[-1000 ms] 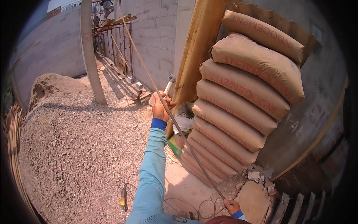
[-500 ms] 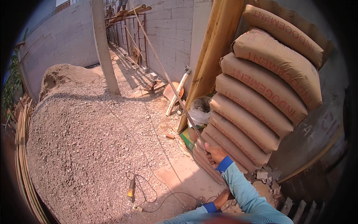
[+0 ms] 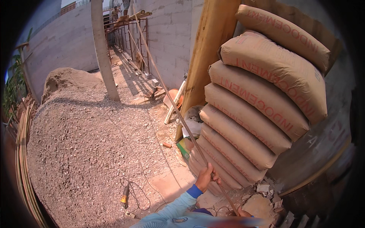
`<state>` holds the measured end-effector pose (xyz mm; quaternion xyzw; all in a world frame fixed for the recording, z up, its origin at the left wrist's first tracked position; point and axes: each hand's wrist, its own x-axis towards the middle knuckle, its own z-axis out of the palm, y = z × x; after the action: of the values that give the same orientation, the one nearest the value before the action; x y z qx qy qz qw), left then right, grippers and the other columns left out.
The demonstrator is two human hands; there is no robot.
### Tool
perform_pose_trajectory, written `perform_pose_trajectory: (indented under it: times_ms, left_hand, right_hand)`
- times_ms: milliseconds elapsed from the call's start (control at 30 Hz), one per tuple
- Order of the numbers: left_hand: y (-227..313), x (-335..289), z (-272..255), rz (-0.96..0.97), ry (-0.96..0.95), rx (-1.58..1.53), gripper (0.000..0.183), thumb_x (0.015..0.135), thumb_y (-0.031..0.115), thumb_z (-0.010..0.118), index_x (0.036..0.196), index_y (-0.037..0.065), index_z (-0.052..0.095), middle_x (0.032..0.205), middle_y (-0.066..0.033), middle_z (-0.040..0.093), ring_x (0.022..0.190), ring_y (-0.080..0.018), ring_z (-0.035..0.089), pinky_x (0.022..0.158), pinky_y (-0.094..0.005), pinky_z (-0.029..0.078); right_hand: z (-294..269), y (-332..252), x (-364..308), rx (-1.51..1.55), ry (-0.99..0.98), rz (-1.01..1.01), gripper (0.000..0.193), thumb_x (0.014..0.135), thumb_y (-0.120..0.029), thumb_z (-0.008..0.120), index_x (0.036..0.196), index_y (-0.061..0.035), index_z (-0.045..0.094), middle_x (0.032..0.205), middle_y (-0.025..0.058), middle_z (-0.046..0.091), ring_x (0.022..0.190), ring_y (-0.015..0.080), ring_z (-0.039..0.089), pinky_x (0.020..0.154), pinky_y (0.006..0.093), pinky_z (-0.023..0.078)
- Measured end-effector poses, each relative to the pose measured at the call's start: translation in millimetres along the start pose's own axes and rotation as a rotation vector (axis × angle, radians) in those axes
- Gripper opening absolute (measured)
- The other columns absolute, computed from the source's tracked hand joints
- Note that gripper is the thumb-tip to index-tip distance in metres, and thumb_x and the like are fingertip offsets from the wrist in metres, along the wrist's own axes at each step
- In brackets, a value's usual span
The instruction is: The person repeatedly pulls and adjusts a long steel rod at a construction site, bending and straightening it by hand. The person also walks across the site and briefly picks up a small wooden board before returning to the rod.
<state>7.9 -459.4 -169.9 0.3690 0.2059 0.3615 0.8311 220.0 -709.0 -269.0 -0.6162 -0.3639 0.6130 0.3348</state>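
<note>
A long thin rod (image 3: 182, 120) slants from near my body up toward the scaffold at the back. My left hand (image 3: 206, 177) is closed round it beside the lower sacks, the thumb lying along the rod. Lower down, my right hand (image 3: 242, 212) is at the rod's near end, its fingers partly hidden; it appears closed on the rod. Brown paper cement sacks (image 3: 262, 83) are stacked high just right of the rod.
A gravel heap (image 3: 87, 144) fills the left. On it lies a yellow-black power tool (image 3: 124, 195) with its cable. A concrete post (image 3: 100, 53), wooden boards (image 3: 207, 49) and a scaffold (image 3: 125, 22) with people rise beyond. Broken rubble (image 3: 266, 192) lies near my right hand.
My left hand has come up onto the rod above the right. My right hand has moved down to the near end. More rod now shows below the upper grip.
</note>
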Motion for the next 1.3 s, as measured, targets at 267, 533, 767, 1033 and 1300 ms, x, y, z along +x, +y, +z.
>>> perform_pose_trajectory:
  times_ms: [267, 533, 767, 1033, 1300]
  left_hand:
    - [55.8, 94.3, 37.8, 0.14, -0.023, 0.165, 0.045, 0.101, 0.048, 0.034, 0.083, 0.008, 0.041, 0.059, -0.0038, 0.041, 0.055, -0.0234, 0.055, 0.06, -0.0397, 0.05]
    - [120.4, 154.0, 11.0, 0.259, 0.058, 0.135, 0.041, 0.102, 0.047, 0.034, 0.085, 0.01, 0.041, 0.059, -0.0015, 0.04, 0.051, -0.021, 0.05, 0.059, -0.039, 0.048]
    - [165.6, 178.5, -34.8, 0.417, -0.13, -0.009, 0.056, 0.099, 0.057, 0.026, 0.117, 0.006, 0.04, 0.076, -0.009, 0.054, 0.069, -0.0213, 0.059, 0.071, -0.0374, 0.052]
    - [32.6, 97.1, -47.1, -0.152, -0.514, -0.036, 0.079, 0.093, 0.066, 0.028, 0.139, 0.002, 0.032, 0.129, -0.0154, 0.049, 0.117, -0.0273, 0.053, 0.099, -0.0435, 0.042]
    - [-39.6, 98.9, -38.7, 0.029, -0.379, 0.341, 0.072, 0.1, 0.056, 0.025, 0.139, -0.004, 0.034, 0.131, -0.0122, 0.05, 0.122, -0.0188, 0.046, 0.103, -0.0299, 0.036]
  right_hand:
    - [-38.6, -30.5, -28.9, -0.032, 0.441, -0.168, 0.045, 0.093, -0.038, 0.059, 0.066, -0.0016, 0.059, 0.061, -0.0026, 0.05, 0.059, 0.0081, 0.044, 0.053, 0.0274, 0.033]
    - [-18.2, -119.1, 30.8, -0.046, 0.479, -0.26, 0.052, 0.091, -0.039, 0.062, 0.056, -0.0011, 0.053, 0.053, -0.0042, 0.041, 0.054, 0.0066, 0.036, 0.048, 0.0279, 0.027]
    - [19.8, -205.4, 86.0, 0.0, 0.363, -0.216, 0.052, 0.091, -0.043, 0.061, 0.062, -0.0004, 0.061, 0.055, -0.0009, 0.049, 0.05, 0.0079, 0.041, 0.046, 0.0269, 0.029]
    - [38.6, -353.5, 170.2, 0.183, 0.099, -0.132, 0.043, 0.095, -0.045, 0.054, 0.074, -0.0077, 0.054, 0.054, -0.005, 0.037, 0.046, 0.0064, 0.03, 0.046, 0.0252, 0.025]
    - [70.4, -395.5, 271.3, 0.224, -0.1, 0.046, 0.038, 0.098, -0.044, 0.049, 0.077, -0.0116, 0.048, 0.055, -0.0074, 0.028, 0.045, 0.0065, 0.022, 0.045, 0.0258, 0.02]
